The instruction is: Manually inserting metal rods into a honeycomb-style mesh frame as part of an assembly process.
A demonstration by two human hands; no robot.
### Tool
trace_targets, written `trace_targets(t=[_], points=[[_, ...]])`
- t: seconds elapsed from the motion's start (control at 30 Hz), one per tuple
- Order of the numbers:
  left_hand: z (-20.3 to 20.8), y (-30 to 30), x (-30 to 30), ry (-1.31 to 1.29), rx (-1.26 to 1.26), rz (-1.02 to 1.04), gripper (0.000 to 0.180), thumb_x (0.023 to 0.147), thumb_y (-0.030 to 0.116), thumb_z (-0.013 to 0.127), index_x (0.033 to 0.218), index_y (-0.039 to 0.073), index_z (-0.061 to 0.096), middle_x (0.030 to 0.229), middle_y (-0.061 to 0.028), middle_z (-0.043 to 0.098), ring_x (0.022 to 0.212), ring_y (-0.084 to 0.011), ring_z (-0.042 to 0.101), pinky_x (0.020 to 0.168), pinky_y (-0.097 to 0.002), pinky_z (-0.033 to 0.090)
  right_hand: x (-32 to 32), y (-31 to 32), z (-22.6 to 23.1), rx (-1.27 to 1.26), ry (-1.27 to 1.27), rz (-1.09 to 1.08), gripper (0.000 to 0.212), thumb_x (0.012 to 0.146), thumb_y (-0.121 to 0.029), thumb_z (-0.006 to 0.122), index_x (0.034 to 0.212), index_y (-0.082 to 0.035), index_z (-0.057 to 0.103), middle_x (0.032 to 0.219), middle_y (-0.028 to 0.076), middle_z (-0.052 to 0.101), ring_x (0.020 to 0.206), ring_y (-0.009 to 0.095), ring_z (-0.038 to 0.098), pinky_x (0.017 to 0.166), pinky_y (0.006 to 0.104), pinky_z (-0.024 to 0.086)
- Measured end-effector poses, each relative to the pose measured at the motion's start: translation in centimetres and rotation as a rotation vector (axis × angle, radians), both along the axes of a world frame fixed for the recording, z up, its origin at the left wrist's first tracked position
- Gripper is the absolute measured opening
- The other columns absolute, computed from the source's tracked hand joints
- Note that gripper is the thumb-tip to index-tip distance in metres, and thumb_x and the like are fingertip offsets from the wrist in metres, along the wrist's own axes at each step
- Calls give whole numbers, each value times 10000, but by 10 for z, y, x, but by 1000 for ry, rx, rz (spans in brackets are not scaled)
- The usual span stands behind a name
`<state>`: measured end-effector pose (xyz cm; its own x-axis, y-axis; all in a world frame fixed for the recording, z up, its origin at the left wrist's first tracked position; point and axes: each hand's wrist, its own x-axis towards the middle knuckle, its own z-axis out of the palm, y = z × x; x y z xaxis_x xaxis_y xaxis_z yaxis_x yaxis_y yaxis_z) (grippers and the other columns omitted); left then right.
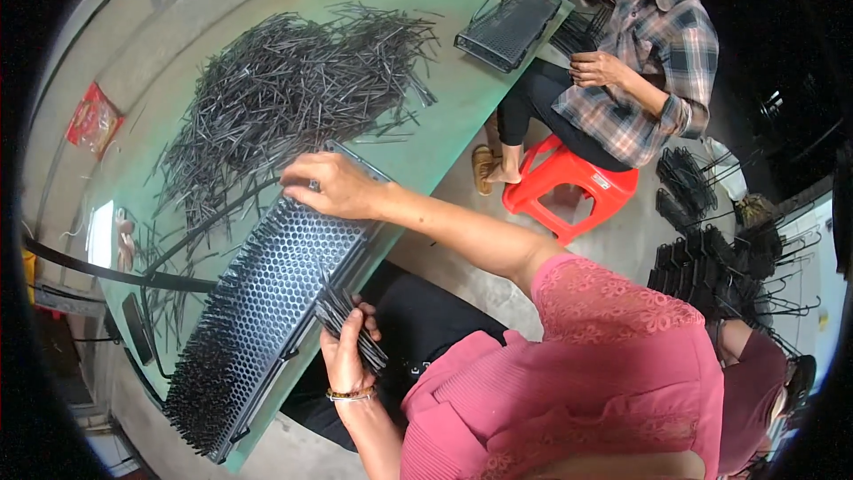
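Note:
A long perforated rack point(298, 253) with rows of round holes lies slantwise along the near table edge. Black rods point(200, 382) stand packed upright in its near end and along its far side. My left hand point(353, 342), with bracelets at the wrist, is closed round a bundle of thin black rods point(336, 307) beside the rack's near side. My right hand point(324, 185) reaches across to the rack's far end, its fingers bent and pinched over the holes. What those fingertips hold is hidden.
A big heap of loose black rods point(284, 80) covers the glass-topped table point(462, 107). Another person point(640, 62) sits on a red stool point(569, 187) at the right, near a second rack point(511, 27). Hooked black racks point(729, 276) stand at the far right. A red packet point(93, 120) lies left.

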<state>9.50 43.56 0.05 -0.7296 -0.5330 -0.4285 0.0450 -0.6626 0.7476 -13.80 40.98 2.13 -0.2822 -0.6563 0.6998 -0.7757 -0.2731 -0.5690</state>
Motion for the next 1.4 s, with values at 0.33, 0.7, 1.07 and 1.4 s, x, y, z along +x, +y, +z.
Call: trace_targets(t=[0.33, 0.7, 1.07, 1.4], points=[[2, -5, -8, 26, 30, -84, 320, 852, 117, 609, 1110, -53, 527, 863, -88, 617, 671, -118, 561, 599, -245, 485, -8, 4, 9, 45, -12, -45, 143, 789, -116, 658, 877, -4, 661, 850, 122, 654, 776, 258, 639, 691, 324, 500], [-4, -3, 1, 60, 46, -70, 278, 847, 117, 602, 1085, -18, 555, 870, -81, 622, 698, -124, 568, 609, -255, 493, -2, 2, 7, 121, -62, -10, 192, 790, -63, 676, 973, -8, 657, 874, 83, 657, 772, 142, 634, 680, 257, 507], [-4, -9, 1, 74, 41, -86, 301, 855, 133, 606, 1100, -31, 545, 894, -90, 617, 754, -144, 591, 670, -280, 520, 1, 2, 13, 54, 36, -39, 113, 790, -61, 669, 879, 5, 654, 812, 80, 643, 680, 143, 609, 600, 259, 484], [2, -8, -8, 139, 226, -58, 316, 895, 146, 552, 1157, -14, 477, 940, -114, 594, 810, -195, 612, 712, -331, 548, 2, 1, 17, 55, 206, -161, 86, 752, -92, 669, 797, -30, 631, 733, 57, 604, 566, 152, 558, 531, 279, 460]])
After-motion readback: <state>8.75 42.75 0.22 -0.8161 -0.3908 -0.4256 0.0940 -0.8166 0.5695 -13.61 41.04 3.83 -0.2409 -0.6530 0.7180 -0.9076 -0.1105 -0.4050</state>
